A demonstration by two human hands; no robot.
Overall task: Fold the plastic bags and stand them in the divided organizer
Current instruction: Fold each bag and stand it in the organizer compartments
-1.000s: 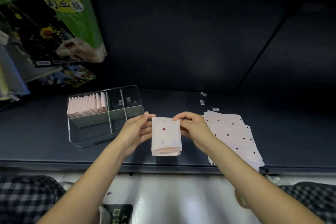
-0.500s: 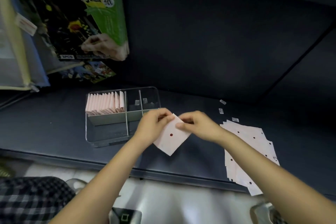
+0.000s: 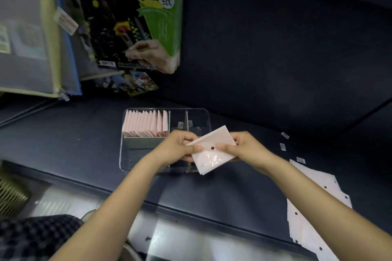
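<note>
A folded pale pink plastic bag [image 3: 212,150] with a dark red dot hangs tilted in the air over the right half of the clear divided organizer [image 3: 125,154]. My left hand [image 3: 180,148] pinches its left edge and my right hand [image 3: 244,146] pinches its right edge. A row of several folded pink bags [image 3: 146,123] stands upright in the organizer's back-left compartment. The compartments to the right show only small labels. A pile of flat unfolded bags [image 3: 314,203] with dark dots lies on the dark shelf at the right.
A green and black scratch-paper pack [image 3: 135,17] and grey zip pouches [image 3: 29,34] lean at the back left. Three small white tags [image 3: 283,146] lie on the shelf right of the organizer. A woven basket [image 3: 10,195] sits below the shelf's front edge at left.
Both hands have carried the folded bag left and back, from the open shelf to above the organizer. The bag has turned from upright to tilted. The view has swung left.
</note>
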